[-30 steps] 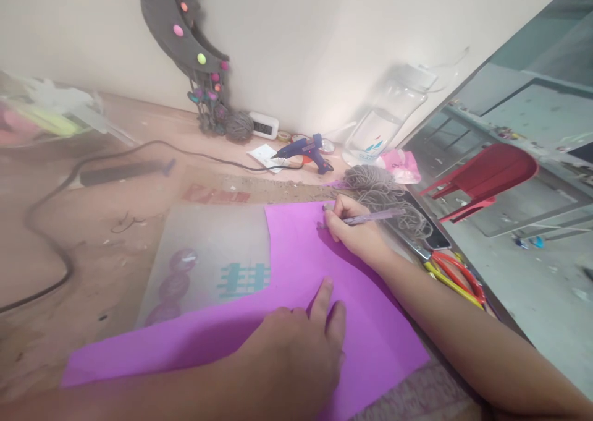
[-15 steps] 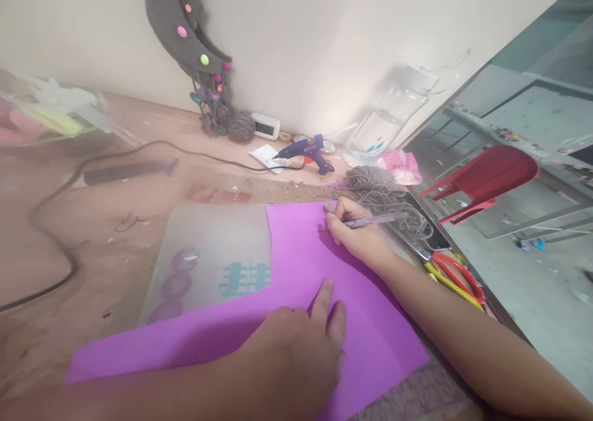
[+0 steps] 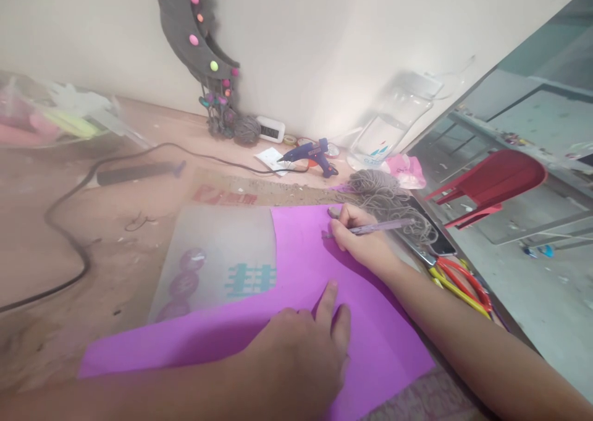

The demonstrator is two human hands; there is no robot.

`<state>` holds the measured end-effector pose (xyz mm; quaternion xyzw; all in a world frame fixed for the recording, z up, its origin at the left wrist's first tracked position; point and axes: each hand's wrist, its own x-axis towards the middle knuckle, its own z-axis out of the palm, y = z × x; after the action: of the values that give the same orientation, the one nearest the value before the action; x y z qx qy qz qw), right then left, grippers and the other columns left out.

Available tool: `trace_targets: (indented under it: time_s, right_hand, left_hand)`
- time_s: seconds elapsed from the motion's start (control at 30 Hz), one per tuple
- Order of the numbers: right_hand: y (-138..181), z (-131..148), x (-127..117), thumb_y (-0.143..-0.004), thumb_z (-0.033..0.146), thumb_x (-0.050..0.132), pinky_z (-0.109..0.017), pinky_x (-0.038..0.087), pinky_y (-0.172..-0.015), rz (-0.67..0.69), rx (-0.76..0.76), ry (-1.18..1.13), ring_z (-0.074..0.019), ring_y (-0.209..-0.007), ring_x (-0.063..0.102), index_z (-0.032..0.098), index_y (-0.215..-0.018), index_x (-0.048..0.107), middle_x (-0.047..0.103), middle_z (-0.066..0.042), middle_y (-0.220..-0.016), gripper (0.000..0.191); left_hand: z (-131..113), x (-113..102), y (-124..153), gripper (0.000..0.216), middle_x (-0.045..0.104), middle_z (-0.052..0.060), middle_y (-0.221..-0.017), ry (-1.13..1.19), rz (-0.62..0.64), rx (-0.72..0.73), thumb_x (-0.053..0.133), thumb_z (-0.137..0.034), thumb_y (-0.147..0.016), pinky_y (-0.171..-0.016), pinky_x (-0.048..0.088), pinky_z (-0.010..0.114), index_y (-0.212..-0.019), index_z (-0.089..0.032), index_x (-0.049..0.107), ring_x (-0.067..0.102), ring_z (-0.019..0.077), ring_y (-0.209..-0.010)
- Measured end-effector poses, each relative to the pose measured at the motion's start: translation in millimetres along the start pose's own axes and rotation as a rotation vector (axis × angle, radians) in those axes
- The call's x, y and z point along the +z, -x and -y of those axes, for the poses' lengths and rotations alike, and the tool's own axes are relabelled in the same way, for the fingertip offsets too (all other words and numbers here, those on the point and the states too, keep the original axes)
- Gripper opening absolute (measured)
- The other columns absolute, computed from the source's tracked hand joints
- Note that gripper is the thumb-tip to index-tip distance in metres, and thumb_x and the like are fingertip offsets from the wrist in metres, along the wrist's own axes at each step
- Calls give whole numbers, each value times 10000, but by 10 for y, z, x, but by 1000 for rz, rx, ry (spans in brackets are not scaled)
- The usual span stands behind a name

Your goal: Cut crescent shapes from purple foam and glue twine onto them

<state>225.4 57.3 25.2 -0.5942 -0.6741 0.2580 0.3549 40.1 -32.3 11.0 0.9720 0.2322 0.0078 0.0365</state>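
A large purple sheet lies flat on the wooden table. My right hand is closed round a purple pen, its tip touching the sheet near the far edge. My left hand rests palm down on the near part of the sheet, fingers lying flat and slightly apart, holding nothing. A translucent plastic sheet with purple circles and a teal grid lies partly under the purple sheet's left side.
Grey yarn, a phone and red-and-yellow scissors lie right of my right hand. A blue glue gun, a black cable, a clear jar and a grey crescent decoration stand further back. A red chair sits beyond the table's edge.
The view has shifted slightly, so everything sits a little further right and lower in frame. Both hands keep their places on the purple sheet.
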Motion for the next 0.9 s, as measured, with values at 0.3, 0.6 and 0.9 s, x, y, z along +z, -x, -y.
trace_targets:
  time_s: [0.3,0.6,0.9]
  right_hand:
    - [14,-35,1,-833,259,593,-301,420,-580,93,-48,-5,-114,-455,382,251,-607,352,410,84,-449,331]
    - [-18,-16,-137,-930,360,566,-287,449,-613,-179,-130,50,-145,-585,555,230,-758,540,616,19,-636,217]
    - [-223,-299,-214,-915,349,612,-339,467,-806,-61,-241,554,-221,-868,628,208,-974,675,669,-72,-939,165]
  left_hand:
    - [-21,-2,19,509,351,231,-1526,5,9,-14,412,-373,-997,-429,444,348,-1464,-186,492,707,212,-603]
    - [-10,-84,-2,536,300,229,-1556,30,116,-35,335,-378,-1020,-466,481,359,-1509,-174,419,726,221,-670]
    - [-27,-42,41,529,361,214,-1532,14,26,-72,418,-399,-992,-460,427,334,-1464,-174,496,694,189,-601]
